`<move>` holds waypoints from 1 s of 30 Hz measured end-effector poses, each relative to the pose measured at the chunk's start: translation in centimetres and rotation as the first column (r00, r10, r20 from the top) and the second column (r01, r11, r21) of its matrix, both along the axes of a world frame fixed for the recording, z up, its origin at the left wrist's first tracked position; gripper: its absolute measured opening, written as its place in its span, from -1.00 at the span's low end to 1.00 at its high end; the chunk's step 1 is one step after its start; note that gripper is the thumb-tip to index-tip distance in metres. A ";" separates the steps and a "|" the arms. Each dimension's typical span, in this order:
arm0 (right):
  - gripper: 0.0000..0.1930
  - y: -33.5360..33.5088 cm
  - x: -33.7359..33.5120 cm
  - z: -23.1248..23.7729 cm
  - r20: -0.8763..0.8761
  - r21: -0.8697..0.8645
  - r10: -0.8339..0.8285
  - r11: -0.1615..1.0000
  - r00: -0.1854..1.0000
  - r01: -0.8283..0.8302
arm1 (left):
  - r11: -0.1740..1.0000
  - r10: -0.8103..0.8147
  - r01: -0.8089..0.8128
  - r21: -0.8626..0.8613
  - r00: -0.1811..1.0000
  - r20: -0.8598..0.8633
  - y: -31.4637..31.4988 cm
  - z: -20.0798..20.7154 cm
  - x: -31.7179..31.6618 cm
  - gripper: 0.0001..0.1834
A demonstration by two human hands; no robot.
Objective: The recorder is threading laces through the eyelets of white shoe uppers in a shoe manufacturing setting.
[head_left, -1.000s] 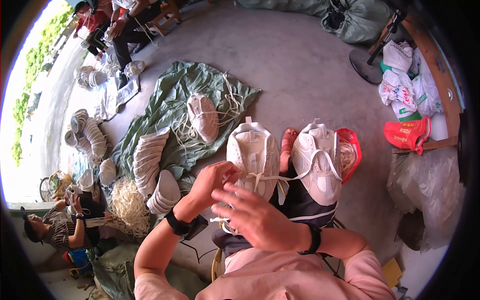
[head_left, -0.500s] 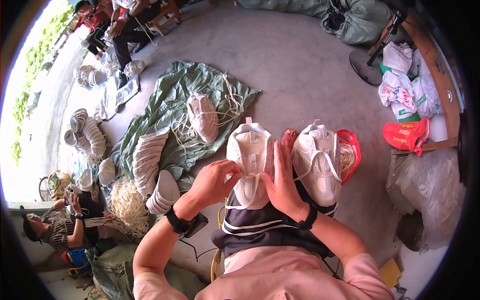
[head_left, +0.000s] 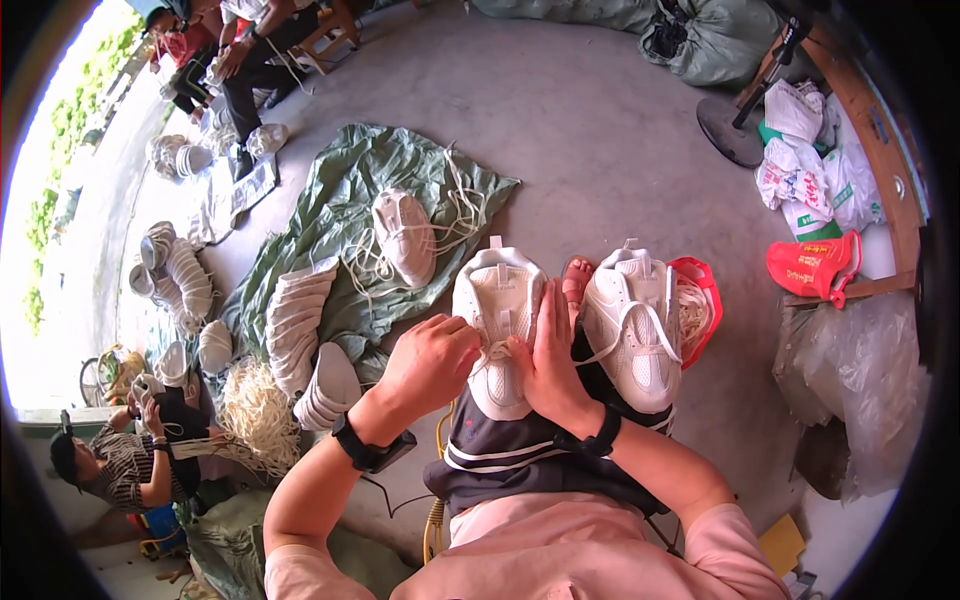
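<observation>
A white sneaker (head_left: 497, 290) rests on my lap, its toe toward me. My left hand (head_left: 432, 362) is closed at its left side, the fingertips pinching a white shoelace (head_left: 495, 350) that crosses the lower eyelets. Stretched along the sneaker's right side lie the fingers of my right hand (head_left: 552, 355), its thumb pressing by the lace. Just right of it sits a second white sneaker (head_left: 632, 320), with a lace looped over its tongue. Part of the lace under my left fingers is hidden.
A red bag of laces (head_left: 712, 310) stands right of the second sneaker. On a green sheet (head_left: 335, 190) lie another sneaker (head_left: 404, 235) and stacked shoe uppers (head_left: 292, 320). A lace heap (head_left: 255, 405) is at left, near a seated person (head_left: 125, 460). Plastic bags (head_left: 800, 180) are at right.
My left hand has lifted slightly and curled tighter. The lace loop that hung over the toe is drawn up. My right thumb has shifted up a little beside the lace.
</observation>
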State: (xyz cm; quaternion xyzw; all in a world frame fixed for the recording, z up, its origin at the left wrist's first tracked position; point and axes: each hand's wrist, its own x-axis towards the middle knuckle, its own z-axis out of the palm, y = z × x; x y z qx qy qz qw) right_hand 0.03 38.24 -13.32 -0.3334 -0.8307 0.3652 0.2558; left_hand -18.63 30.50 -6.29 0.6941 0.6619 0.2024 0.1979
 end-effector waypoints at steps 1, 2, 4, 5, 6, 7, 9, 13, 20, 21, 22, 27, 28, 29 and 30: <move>-0.18 0.0 -0.1 -0.1 0.003 -0.006 -0.003 1.000 1.000 0.003 | 0.999 0.019 -0.018 -0.029 0.999 0.032 0.0 0.1 0.0 -0.90; -0.18 0.1 -0.1 -0.1 0.006 -0.012 -0.006 1.000 1.000 0.007 | 0.999 0.018 -0.017 -0.030 0.999 0.032 0.1 0.2 -0.1 -0.90; -0.18 0.1 -0.2 0.0 0.017 -0.001 -0.004 1.000 1.000 0.004 | 0.995 0.044 -0.033 -0.093 0.992 0.122 0.2 0.5 -0.4 -0.90; -0.18 0.2 -0.2 0.1 0.028 0.010 0.000 1.000 1.000 0.000 | 0.995 0.044 -0.033 -0.094 0.992 0.122 0.2 0.5 -0.5 -0.90; -0.18 0.2 -0.3 0.1 0.028 0.009 -0.001 1.000 1.000 0.001 | 0.994 0.043 -0.030 -0.104 0.990 0.132 0.3 0.5 -0.6 -0.91; -0.17 0.2 -0.3 0.0 0.023 0.010 0.002 1.000 1.000 -0.002 | 0.993 0.043 -0.027 -0.114 0.989 0.142 0.4 0.4 -0.6 -0.91; -0.16 0.3 -0.5 0.0 0.018 0.009 0.004 1.000 1.000 -0.004 | 0.994 0.035 -0.024 -0.108 0.994 0.107 0.6 0.2 -0.6 -0.91; -0.14 0.5 -0.5 0.2 0.028 0.006 -0.006 1.000 1.000 0.006 | 0.999 -0.020 0.018 -0.046 0.999 -0.048 1.4 0.2 -0.3 -0.89; -0.14 0.8 0.1 0.1 0.017 0.031 0.010 0.999 1.000 -0.010 | 0.997 -0.026 0.035 0.065 0.990 -0.140 2.3 1.9 0.2 -0.64; -0.14 0.8 0.2 0.1 0.016 0.031 0.007 0.999 1.000 -0.008 | 0.992 -0.088 0.103 0.073 0.978 -0.191 2.5 2.2 0.1 -0.59; -0.14 0.8 0.3 0.1 0.015 0.016 0.012 1.000 1.000 -0.013 | 0.982 -0.148 0.171 0.077 0.959 -0.242 2.8 2.4 0.0 -0.55; -0.13 1.3 1.3 0.4 -0.004 -0.004 0.000 1.000 1.000 0.000 | 0.966 -0.249 0.260 -0.004 0.920 -0.304 4.6 3.6 0.5 -0.51; -0.13 1.6 1.6 0.6 0.006 -0.012 -0.005 1.000 1.000 0.005 | 0.959 -0.275 0.281 -0.025 0.910 -0.309 5.1 3.8 0.9 -0.50; -0.13 2.0 2.0 0.7 0.017 -0.022 -0.011 1.000 1.000 0.011 | 0.958 -0.280 0.286 -0.026 0.908 -0.311 5.6 3.9 1.3 -0.50; -0.13 2.4 2.4 0.7 0.015 -0.022 -0.016 1.000 1.000 0.017 | 0.955 -0.292 0.294 -0.042 0.905 -0.310 6.3 4.0 1.8 -0.49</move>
